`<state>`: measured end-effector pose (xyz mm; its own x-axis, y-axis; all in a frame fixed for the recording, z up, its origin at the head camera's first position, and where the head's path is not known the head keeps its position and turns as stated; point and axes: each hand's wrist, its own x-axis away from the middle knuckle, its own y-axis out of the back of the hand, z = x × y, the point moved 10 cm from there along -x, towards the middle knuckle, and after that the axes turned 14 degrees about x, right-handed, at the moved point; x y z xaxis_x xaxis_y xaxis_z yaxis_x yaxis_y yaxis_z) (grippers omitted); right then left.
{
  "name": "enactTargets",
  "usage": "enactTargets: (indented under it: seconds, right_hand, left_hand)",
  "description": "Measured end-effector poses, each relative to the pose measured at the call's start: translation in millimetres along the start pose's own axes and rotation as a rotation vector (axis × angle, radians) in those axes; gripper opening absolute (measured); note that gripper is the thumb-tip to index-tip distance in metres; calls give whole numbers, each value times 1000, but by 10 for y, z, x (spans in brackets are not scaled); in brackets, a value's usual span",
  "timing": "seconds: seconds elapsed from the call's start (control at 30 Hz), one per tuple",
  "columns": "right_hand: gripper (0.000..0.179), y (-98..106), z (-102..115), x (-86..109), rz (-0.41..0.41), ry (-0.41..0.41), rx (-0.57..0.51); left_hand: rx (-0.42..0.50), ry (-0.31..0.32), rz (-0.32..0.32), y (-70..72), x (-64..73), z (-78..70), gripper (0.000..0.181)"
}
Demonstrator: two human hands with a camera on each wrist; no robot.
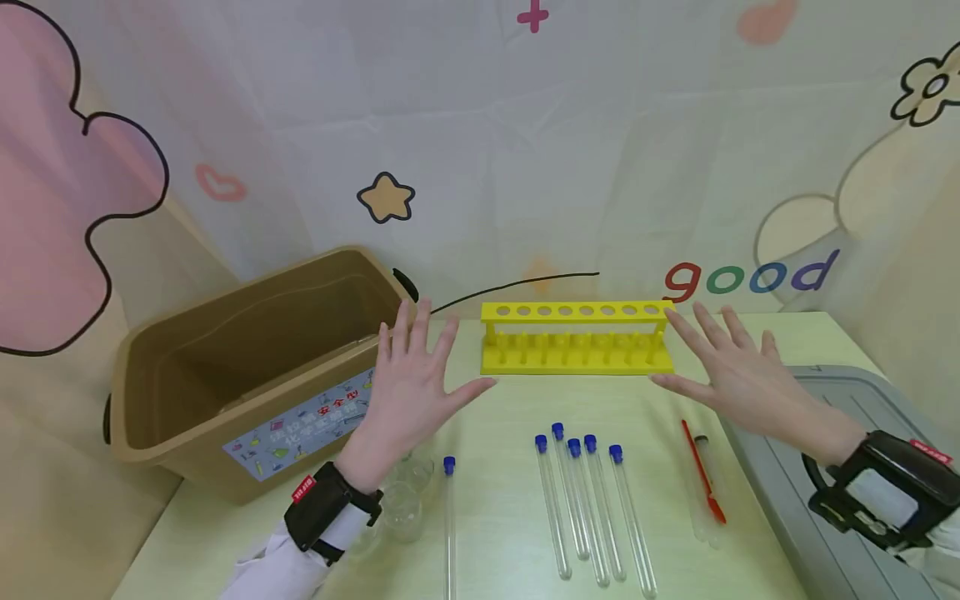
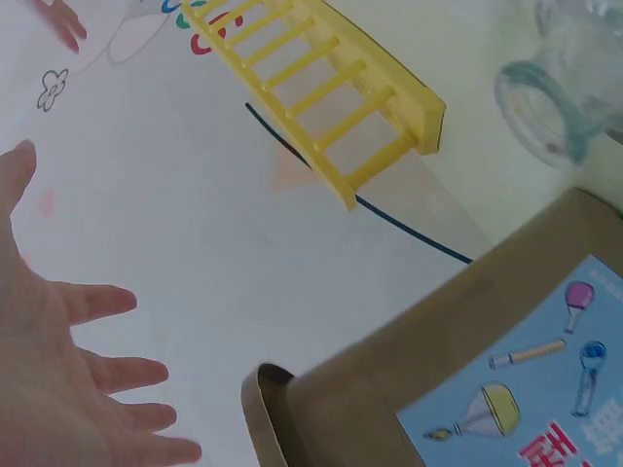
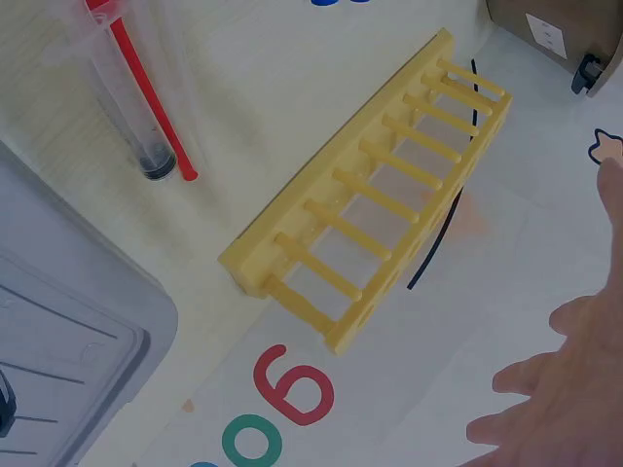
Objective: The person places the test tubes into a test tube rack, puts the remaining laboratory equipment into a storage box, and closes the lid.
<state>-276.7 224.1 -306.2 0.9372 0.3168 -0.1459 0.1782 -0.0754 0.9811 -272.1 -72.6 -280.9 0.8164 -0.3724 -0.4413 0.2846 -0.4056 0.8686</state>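
Both hands are raised over the table with fingers spread, and neither holds anything. In the head view my left hand [image 1: 411,396] hovers in front of the brown bin [image 1: 300,379], above some clear glassware [image 1: 405,508] that the wrist partly covers. My right hand [image 1: 750,379] is held near the right end of the yellow test tube rack [image 1: 577,367], whose holes hold no tubes. Several test tubes [image 1: 592,508] with blue stoppers lie on the table between the hands. Another blue-stoppered tube [image 1: 450,525] lies apart, closer to the left wrist.
A red stick-like tool [image 1: 703,471] lies beside a clear syringe [image 3: 127,117] on the right. The grey lid [image 1: 862,500] covers the table's right side. Behind everything hangs a printed cloth [image 1: 480,150]. A label [image 1: 307,425] marks the bin's front.
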Motion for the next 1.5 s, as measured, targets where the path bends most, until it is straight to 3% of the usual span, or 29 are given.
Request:
enactTargets:
  seconds: [0.23, 0.5, 0.73, 0.93, 1.1, 1.37, 1.5]
  right_hand:
    - [89, -101, -1, -262, 44, -27, -25]
    - [85, -308, 4, -580, 61, -23, -53]
    - [80, -553, -84, -761, 130, -51, -78]
    - [78, -748, -120, -861, 185, -55, -106]
    - [77, -873, -113, -876, 213, -41, -82]
    - [76, -879, -78, -834, 182, 6, -50]
    - [72, -823, -9, -811, 123, 65, 1]
  left_hand:
    - [36, -54, 80, -326, -318, -151, 75]
    - [13, 68, 254, -881, -635, 17, 73]
    - [5, 124, 367, -1214, -786, 127, 74]
    - [55, 202, 447, -1383, -785, 258, 74]
    - [112, 213, 497, -1485, -741, 310, 74]
    - [132, 214, 512, -1490, -717, 348, 76]
    - [113, 234, 544, -1455, -683, 345, 77]
